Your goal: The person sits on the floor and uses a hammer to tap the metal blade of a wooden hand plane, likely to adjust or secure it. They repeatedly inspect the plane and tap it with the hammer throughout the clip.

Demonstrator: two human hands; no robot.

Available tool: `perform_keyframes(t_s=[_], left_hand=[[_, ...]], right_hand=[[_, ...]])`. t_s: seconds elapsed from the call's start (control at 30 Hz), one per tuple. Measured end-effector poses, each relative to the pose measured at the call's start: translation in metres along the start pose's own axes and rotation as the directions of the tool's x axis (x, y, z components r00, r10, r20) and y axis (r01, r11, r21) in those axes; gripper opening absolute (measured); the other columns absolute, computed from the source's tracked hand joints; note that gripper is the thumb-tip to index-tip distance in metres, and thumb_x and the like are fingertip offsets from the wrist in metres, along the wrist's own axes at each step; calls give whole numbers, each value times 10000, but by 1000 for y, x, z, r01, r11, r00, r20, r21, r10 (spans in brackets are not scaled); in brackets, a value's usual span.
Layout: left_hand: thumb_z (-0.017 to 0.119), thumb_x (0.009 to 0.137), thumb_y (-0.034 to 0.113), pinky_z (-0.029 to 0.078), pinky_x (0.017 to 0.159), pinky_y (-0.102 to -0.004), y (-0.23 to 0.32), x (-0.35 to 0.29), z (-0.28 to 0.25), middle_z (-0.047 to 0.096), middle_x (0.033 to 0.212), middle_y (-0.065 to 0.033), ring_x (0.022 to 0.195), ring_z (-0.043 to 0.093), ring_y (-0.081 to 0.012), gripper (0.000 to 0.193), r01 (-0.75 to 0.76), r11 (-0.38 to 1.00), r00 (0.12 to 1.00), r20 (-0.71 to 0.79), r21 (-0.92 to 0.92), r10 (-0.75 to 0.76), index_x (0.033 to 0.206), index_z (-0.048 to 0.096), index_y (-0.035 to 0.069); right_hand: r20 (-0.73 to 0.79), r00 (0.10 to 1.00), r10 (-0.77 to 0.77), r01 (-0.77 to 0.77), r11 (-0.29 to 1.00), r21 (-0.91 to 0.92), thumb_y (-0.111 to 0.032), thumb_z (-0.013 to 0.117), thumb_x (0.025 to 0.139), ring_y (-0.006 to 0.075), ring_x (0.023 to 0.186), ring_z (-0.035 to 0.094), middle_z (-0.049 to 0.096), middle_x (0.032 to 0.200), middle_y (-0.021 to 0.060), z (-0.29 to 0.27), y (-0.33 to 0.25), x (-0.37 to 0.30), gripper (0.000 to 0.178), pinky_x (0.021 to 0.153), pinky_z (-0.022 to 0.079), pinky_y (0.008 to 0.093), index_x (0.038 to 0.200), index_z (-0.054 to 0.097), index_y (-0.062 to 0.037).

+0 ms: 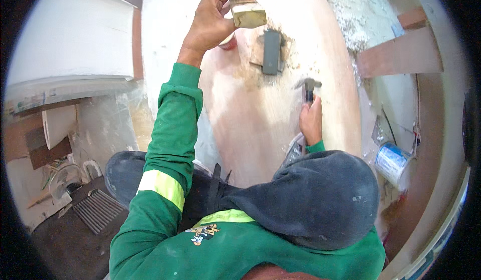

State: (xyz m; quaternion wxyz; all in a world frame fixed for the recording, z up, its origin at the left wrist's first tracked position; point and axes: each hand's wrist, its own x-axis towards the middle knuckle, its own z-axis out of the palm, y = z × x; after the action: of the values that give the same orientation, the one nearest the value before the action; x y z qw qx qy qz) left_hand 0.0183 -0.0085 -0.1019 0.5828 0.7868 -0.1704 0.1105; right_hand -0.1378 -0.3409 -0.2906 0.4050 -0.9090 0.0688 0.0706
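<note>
My left hand (208, 19) is raised at the top of the view, fingers curled over a small block (249, 18), pale yellow and brown, perhaps wood. Down on the right, my right hand (311, 122) is wrapped round the handle of a hammer (308, 83), its metal head pointing away from me. Between the two hands a dark grey rectangular piece (271, 52) lies on a pale wooden board (240, 124), with brown staining and crumbs around it. Partly hidden behind my left wrist is a red and white object (229, 42).
A blue and white can (394, 164) stands at the right, near a brown plank (401, 54). White, crusty rubble (345, 14) covers the far right. At left is a large white panel (75, 34); below it, a dark ridged piece (98, 211) lies among odds and ends.
</note>
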Motion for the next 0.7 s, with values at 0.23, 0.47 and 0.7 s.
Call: perform_keyframes(t_s=[0.23,0.47,0.7], left_hand=[[863,805,-98,556,1156,-352,26,25,-29,719,1358,-150,1357,644,-259,774,-96,995,995,-27,25,97,1453,456,18],[857,805,-104,566,1128,-362,33,19,-41,712,1368,-155,1321,656,-243,780,-69,997,994,-82,27,71,1459,450,22],[869,785,-110,561,1128,-365,49,35,-26,709,1358,-156,1308,657,-248,791,-78,996,987,-142,-54,69,1446,456,24]], right_hand=[[79,994,73,-73,997,-5,-104,571,1021,557,1185,625,644,1276,388,2,1,2,494,1029,481,585,1446,412,90],[39,997,59,-56,997,-61,-198,570,1030,572,1091,658,679,1192,389,13,1,-4,483,941,499,634,1420,409,36],[16,991,131,-131,991,-25,-200,561,1013,578,1002,678,698,1070,388,9,-6,0,430,897,514,647,1373,434,-3]])
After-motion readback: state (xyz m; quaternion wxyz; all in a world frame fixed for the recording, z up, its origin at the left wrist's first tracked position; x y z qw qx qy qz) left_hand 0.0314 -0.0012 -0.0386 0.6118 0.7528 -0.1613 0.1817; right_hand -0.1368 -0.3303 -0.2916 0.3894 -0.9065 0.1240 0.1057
